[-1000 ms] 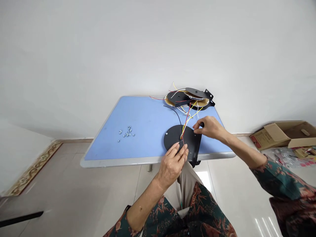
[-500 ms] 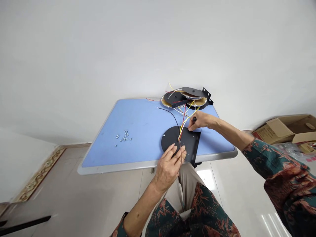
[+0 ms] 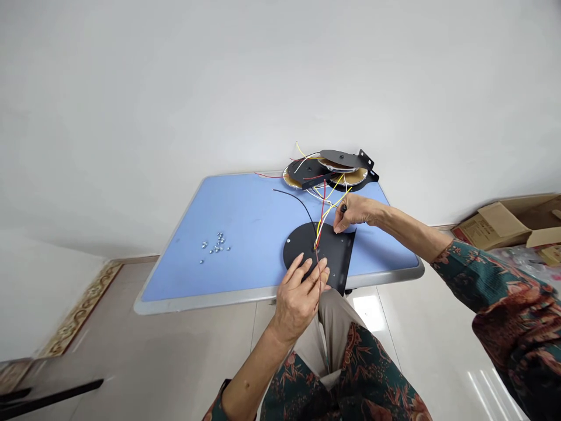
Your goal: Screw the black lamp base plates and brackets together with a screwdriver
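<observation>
A round matte-black metal plate (image 3: 302, 245) with a flanged straight end lies at the near edge of the table, around 5 o'clock on the tabletop. Red and yellow wires (image 3: 323, 213) rise from a hole near its centre, and a black wire (image 3: 294, 197) curves beside them. The left hand (image 3: 300, 301) lies over the plate's near edge, fingers slightly spread and pressing on it; whether the thumb grips underneath is hidden. The right hand (image 3: 355, 213) is above the plate at about 1 o'clock, thumb and forefinger pinched on a small black object (image 3: 344, 208). At 12 o'clock sits a tangled stack of black discs (image 3: 326, 172); at 9 o'clock, scattered silver nuts (image 3: 217, 245) on the blue tabletop with grey rim (image 3: 263, 295). An open cardboard box (image 3: 495, 228) stands on the floor at 3 o'clock.
</observation>
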`<state>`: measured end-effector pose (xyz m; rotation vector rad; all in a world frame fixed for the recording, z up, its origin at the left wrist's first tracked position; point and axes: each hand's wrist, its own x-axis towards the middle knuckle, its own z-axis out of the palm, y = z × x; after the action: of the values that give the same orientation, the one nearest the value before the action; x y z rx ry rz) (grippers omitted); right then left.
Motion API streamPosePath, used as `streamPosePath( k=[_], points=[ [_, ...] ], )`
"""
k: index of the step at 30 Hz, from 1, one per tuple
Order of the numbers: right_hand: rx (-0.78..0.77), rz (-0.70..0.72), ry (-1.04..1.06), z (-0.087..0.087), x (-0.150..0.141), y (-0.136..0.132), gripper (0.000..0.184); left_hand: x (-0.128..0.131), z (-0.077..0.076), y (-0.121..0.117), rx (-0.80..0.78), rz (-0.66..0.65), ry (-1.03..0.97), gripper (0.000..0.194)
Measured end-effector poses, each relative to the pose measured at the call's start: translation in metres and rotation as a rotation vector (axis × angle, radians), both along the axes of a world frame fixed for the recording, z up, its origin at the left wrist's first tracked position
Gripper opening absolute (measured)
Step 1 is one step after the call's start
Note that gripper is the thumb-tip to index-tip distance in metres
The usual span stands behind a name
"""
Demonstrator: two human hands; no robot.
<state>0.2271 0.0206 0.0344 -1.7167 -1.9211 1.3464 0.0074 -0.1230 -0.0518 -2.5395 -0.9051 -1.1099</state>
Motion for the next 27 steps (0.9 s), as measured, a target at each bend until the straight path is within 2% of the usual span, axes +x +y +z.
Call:
streamPosePath(
  k=[17, 27],
  points=[
    [0.047, -0.003, -0.056, 0.0024, -0.0062, -0.0002, 0.010, 0.0013, 0.0039, -0.0015, -0.011, 0.006, 0.080, 0.028],
    [0.049, -0.002, -0.040, 0.0050, -0.0070, -0.0047, 0.009, -0.0029, 0.0025, 0.0005, -0.182, -0.053, -0.025, 0.034]
  ],
)
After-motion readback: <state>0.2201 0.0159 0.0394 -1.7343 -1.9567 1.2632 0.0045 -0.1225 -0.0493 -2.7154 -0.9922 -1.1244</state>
